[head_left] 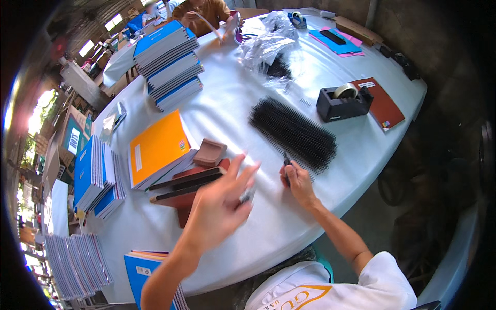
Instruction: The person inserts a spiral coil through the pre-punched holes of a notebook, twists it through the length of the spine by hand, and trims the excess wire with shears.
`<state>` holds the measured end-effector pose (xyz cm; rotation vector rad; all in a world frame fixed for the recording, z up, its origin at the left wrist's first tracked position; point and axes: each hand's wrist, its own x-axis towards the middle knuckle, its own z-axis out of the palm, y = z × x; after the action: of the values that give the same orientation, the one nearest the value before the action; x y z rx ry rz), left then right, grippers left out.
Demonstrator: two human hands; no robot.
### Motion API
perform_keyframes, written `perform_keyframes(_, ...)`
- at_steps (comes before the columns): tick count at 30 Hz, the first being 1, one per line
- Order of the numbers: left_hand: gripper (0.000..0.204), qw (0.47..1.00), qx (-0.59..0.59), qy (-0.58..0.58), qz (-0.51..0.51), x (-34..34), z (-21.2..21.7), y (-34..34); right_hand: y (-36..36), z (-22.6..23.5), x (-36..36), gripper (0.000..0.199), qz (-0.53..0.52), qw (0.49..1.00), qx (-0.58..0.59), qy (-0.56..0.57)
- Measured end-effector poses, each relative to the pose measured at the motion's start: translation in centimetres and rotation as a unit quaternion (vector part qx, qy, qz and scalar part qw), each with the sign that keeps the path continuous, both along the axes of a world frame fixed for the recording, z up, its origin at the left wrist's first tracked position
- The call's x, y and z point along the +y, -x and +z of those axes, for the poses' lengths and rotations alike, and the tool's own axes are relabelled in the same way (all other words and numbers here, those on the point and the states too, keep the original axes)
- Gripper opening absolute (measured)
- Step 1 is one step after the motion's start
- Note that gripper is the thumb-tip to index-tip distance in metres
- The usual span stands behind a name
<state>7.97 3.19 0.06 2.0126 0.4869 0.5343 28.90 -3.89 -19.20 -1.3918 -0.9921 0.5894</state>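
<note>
Right hand (pixel 297 181), centre of frame: fingers curled shut around a small dark tool (pixel 286 168), its tip touching the near end of a pile of black spiral binding coils (pixel 293 133) that runs diagonally up and left across the white table (pixel 232 103). Left hand (pixel 222 199), lower centre and blurred: fingers spread wide above the table, with a small dark-and-silver object (pixel 248 195) showing at the fingertips; whether it is pinched or merely lies beneath them cannot be told. Just left of that hand: a stack of dark reddish-brown covers (pixel 188 188) with black strips along their edges, a brown leather-like pouch (pixel 209 152) resting on top. Left of these: an orange notebook (pixel 157 147) topping a short stack. Far left: blue-covered notebooks (pixel 95 173) lying fanned at the table edge. Lower left: spiral-bound notebooks (pixel 77 263) in a row off the table, and a blue booklet (pixel 144 268) at the near rim. Upper left: a tall stack of blue-covered notebooks (pixel 170 64). Upper centre: crumpled clear plastic bags (pixel 268 46) with dark contents. Right of centre: a black tape dispenser (pixel 343 101) touching a reddish-brown cover (pixel 382 103). Upper right: blue and pink sheets (pixel 336 41) under a black bar. Top edge: another person in a brown shirt (pixel 204 10) seated at the far side.
</note>
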Motion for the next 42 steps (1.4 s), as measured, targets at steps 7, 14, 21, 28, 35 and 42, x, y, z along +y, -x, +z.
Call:
perform_keyframes(7, 0.08, 0.917, -0.106, -0.283, 0.259, 15.3, 0.5, -16.1, 0.7, 1.1, 0.5, 0.04, 0.053, 0.997, -0.051, -0.025)
perform_keyframes(14, 0.073, 0.787, 0.019, -0.479, 0.388, 2.6, -3.9, 2.7, 0.7, 2.9, -0.6, 0.022, 0.007, 0.959, -0.281, -0.032)
perform_keyframes(21, 0.106, 0.563, 0.39, -0.316, 0.657, -20.7, -11.9, 21.0, 3.1, 4.2, -4.3, 0.018, 0.24, 0.816, -0.525, -0.028)
perform_keyframes(28, 0.069, 0.54, 0.53, -0.266, 0.598, -23.5, -16.2, 25.8, 10.8, 14.4, 0.1, 0.034, 0.426, 0.652, -0.618, -0.102)
perform_keyframes(35, 0.066, 0.569, 0.447, -0.291, 0.626, -23.6, -16.2, 29.5, 23.1, 17.2, 5.2, 0.045, 0.401, 0.438, -0.733, -0.332)
perform_keyframes(42, 0.067, 0.638, 0.348, -0.23, 0.647, -22.1, -12.1, 31.4, 31.8, 17.0, 8.5, 0.04, 0.424, 0.315, -0.729, -0.436)
